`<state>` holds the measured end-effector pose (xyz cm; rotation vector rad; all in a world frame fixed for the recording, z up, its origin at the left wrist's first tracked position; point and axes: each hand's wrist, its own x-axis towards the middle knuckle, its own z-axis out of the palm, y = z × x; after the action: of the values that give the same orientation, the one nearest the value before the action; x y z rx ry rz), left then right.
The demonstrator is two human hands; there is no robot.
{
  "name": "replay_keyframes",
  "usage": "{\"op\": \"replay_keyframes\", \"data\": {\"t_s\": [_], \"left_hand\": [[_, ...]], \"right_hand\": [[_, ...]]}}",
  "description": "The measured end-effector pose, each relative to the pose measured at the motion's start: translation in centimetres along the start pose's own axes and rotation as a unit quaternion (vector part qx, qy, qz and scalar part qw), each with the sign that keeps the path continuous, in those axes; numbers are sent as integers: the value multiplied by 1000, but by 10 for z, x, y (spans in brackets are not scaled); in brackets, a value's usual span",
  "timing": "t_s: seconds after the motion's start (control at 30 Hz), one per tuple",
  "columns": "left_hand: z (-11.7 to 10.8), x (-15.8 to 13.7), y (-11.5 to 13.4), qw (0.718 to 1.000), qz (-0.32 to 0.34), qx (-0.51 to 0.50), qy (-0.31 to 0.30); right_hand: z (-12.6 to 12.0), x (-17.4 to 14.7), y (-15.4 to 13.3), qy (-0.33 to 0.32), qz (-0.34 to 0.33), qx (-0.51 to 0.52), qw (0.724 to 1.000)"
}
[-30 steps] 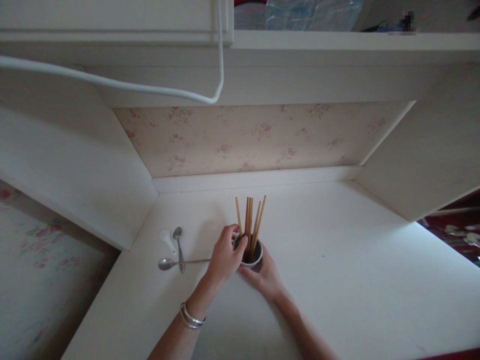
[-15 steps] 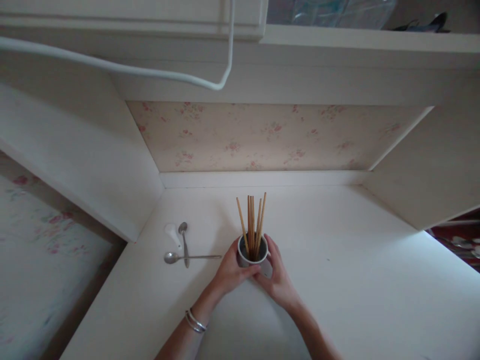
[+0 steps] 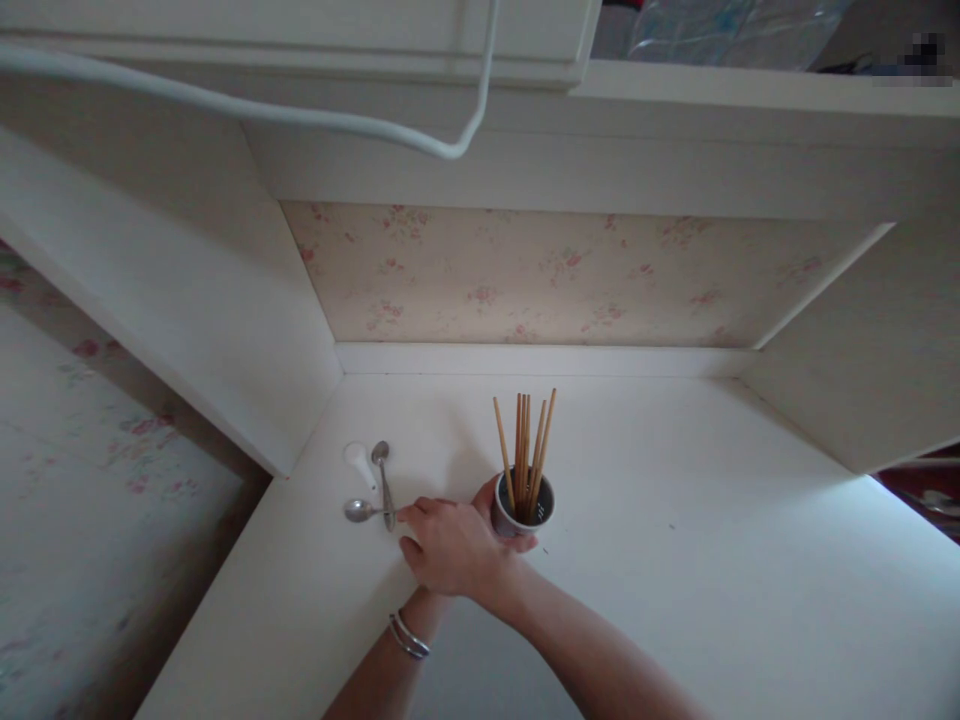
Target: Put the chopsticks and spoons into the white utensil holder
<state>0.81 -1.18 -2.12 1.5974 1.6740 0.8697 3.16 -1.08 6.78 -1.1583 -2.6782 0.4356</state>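
A round cup [image 3: 504, 522] stands on the white counter with several thin wooden chopsticks [image 3: 523, 450] upright in it. My left hand [image 3: 486, 495] is wrapped round the cup from the left, partly hidden behind my right hand. Crossing over the left wrist, my right hand [image 3: 454, 545] reaches leftward over the handle of a long metal spoon [image 3: 358, 511]. Its thumb and fingers look apart; whether they touch the handle is hard to see. Beside it lie a second metal spoon [image 3: 382, 470], crossing the first one, and a white soup spoon [image 3: 361, 465].
A white hose-like tube [image 3: 300, 118] hangs across the upper left, before the cabinet [image 3: 375, 40]. White side panels [image 3: 187, 290] flank the counter [image 3: 675, 600]. Floral wallpaper [image 3: 570, 280] covers the back. A shelf with clear plastic packaging [image 3: 720, 35] is at upper right.
My right hand has let go of the cup and moved left across my left wrist to the long spoon's handle. My left hand stays on the cup. The view has shifted slightly.
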Motion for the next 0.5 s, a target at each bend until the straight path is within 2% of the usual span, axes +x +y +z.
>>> {"op": "replay_keyframes", "data": {"t_s": [0.1,0.2,0.37,0.5], "left_hand": [[-3,11,-6,995,34,-73,-62],[-2,18,-8,979,79,-154,-109],[1,15,-5,976,85,-168,-108],[3,14,-5,974,84,-181,-104]], "right_hand": [[25,30,-4,-43,24,-58,997],[41,44,-5,-37,53,-74,995],[51,45,-9,-34,69,-85,993],[44,41,-14,-21,83,-80,993]]}}
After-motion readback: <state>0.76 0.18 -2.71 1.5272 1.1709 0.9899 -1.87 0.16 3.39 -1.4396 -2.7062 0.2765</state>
